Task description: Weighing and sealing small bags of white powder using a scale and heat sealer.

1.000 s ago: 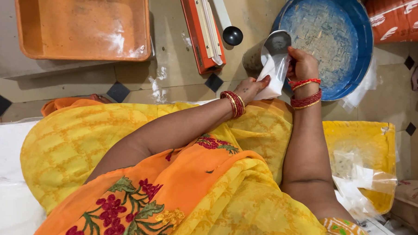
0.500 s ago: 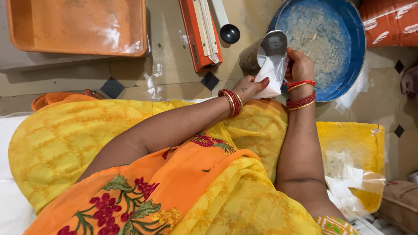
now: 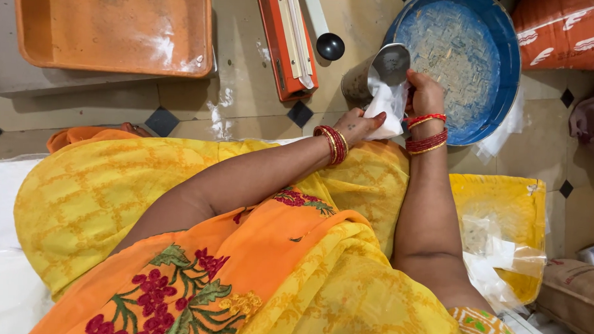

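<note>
1. So your left hand (image 3: 359, 125) pinched the lower edge of a small white bag (image 3: 388, 107) — fingers closed on it.
2. Your right hand (image 3: 424, 96) gripped the bag's other side, beside a steel cup (image 3: 378, 71).
3. Bag and cup sat over the floor, at the blue tray's (image 3: 504, 75) rim — an orange tray (image 3: 111, 25) lay well apart.

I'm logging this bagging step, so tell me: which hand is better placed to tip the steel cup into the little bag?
Probably the right hand: it grips the steel cup above the small clear bag, while the left hand holds that bag.
</note>
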